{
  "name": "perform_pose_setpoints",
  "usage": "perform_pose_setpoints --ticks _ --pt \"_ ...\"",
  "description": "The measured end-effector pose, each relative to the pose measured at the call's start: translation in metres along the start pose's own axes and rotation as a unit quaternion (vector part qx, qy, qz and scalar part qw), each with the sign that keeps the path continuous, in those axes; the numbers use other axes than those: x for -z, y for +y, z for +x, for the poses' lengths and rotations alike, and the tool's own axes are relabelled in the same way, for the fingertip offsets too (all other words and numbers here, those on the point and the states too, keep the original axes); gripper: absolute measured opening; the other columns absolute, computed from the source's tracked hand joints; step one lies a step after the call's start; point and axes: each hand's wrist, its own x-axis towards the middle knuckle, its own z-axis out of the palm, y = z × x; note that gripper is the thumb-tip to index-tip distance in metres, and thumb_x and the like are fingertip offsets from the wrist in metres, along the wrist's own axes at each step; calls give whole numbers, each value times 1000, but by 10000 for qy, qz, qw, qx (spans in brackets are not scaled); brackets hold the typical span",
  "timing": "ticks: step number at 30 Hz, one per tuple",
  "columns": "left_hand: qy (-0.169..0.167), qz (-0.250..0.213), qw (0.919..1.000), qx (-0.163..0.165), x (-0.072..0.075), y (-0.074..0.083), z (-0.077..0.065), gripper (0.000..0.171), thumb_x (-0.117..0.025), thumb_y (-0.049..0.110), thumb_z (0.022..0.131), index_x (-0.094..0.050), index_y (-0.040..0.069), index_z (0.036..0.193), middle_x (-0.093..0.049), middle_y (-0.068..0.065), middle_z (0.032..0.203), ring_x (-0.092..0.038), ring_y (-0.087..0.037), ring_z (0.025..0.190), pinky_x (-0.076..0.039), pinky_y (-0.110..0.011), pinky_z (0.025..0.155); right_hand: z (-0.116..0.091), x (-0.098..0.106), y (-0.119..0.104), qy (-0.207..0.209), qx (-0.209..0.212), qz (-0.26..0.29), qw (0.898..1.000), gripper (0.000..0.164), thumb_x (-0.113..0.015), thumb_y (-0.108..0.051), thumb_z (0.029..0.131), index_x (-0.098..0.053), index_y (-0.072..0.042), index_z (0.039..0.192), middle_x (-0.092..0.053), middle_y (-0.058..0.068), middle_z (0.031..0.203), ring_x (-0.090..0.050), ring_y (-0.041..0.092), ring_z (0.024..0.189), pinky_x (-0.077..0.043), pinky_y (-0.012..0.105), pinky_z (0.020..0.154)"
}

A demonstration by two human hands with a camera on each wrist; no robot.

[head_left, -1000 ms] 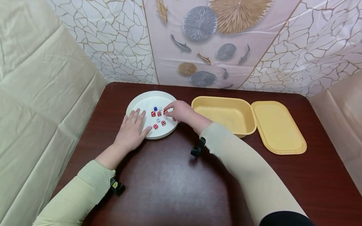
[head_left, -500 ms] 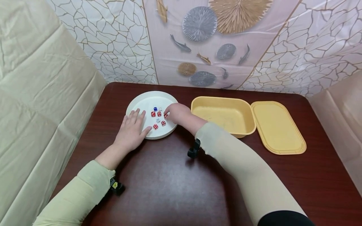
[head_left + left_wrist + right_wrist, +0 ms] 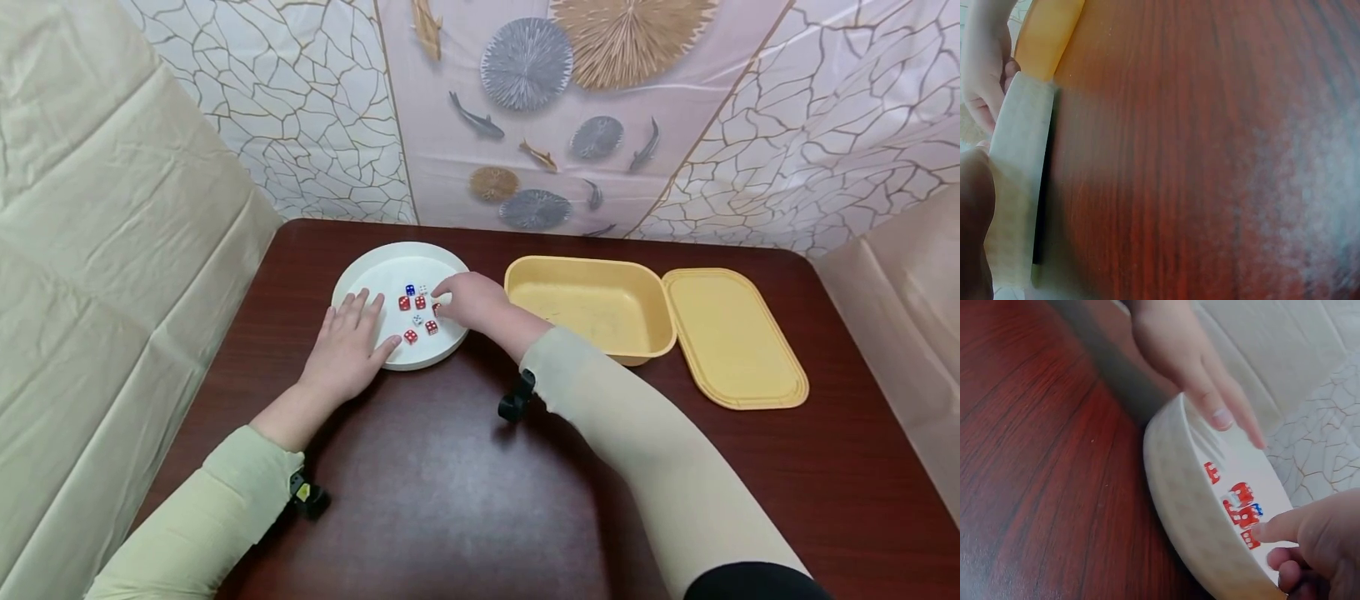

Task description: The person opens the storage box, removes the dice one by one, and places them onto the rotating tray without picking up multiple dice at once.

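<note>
A round white tray (image 3: 360,271) holds several small dice: red ones such as the red die (image 3: 410,337), a blue die (image 3: 410,290), and white ones such as the white die (image 3: 417,320). At the tray's left side my left hand (image 3: 347,350) rests with fingers spread over the rim. My right hand (image 3: 474,300) reaches over the right rim. In the right wrist view, one extended digit touches a red die (image 3: 1250,539), while the other fingers curl beneath the palm. The head view shows that die partly hidden by my right hand, with a fingertip raised above it.
A yellow rectangular container (image 3: 600,312) stands open right of the tray, partly behind my right forearm. Its flat yellow lid (image 3: 738,337) lies beside it. Everything sits on a dark brown table (image 3: 420,483), with a patterned cloth (image 3: 525,150) behind.
The red die under my right hand has shifted slightly toward me within the tray from where fingers pinched it a second ago. A right fingertip now stands away from it. My left hand stays put.
</note>
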Motion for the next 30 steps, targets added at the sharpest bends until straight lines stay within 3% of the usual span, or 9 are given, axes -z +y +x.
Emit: perform_pose_setpoints --ticks 4,8,16,21,26,30 --pt "-24 -20 10000 0 1 0 0 78 -46 54 100 -20 10 159 -14 -19 163 -8 -39 150 -5 -57 119 -3 5 6 144 38 682 9976 37 -70 -34 93 -68 -24 128 -69 -2 115 -64 14 99 -51 31 86" --pt "-21 -39 10000 -32 0 -1 0 78 -46 54 100 -20 9 158 -15 -19 163 -9 -39 150 -5 -57 119 -11 10 13 221 49 1488 9886 39 -70 -34 93 -66 -22 130 -68 1 96 -66 16 81 -53 29 71" --pt "39 -32 9999 -112 0 -4 4 78 -46 54 100 -20 9 158 -15 -20 163 -10 -39 149 -6 -58 119 -27 18 35 674 322 2735 9590 44 -72 -31 92 -64 -16 133 -64 17 85 -61 41 73 -45 30 54" --pt "39 -41 9999 -124 0 -3 5 78 -47 53 100 -20 9 158 -15 -20 162 -10 -40 149 -6 -58 118 -39 21 52 919 375 3249 9405 41 -72 -28 91 -66 -16 131 -60 14 79 -56 29 58 -42 28 51" --pt "7 -88 9999 -131 3 -1 5 79 -49 52 99 -19 10 159 -14 -19 163 -8 -39 150 -5 -57 119 -53 23 70 1043 278 3527 9295 39 -73 -29 91 -67 -21 129 -60 10 80 -51 19 54 -36 26 48" --pt "24 -116 9998 -153 6 2 5 78 -49 52 100 -19 10 159 -15 -20 163 -8 -39 150 -5 -58 119 -65 23 86 1127 331 3753 9194 41 -72 -27 92 -66 -14 131 -63 13 85 -50 16 55 -40 25 50"
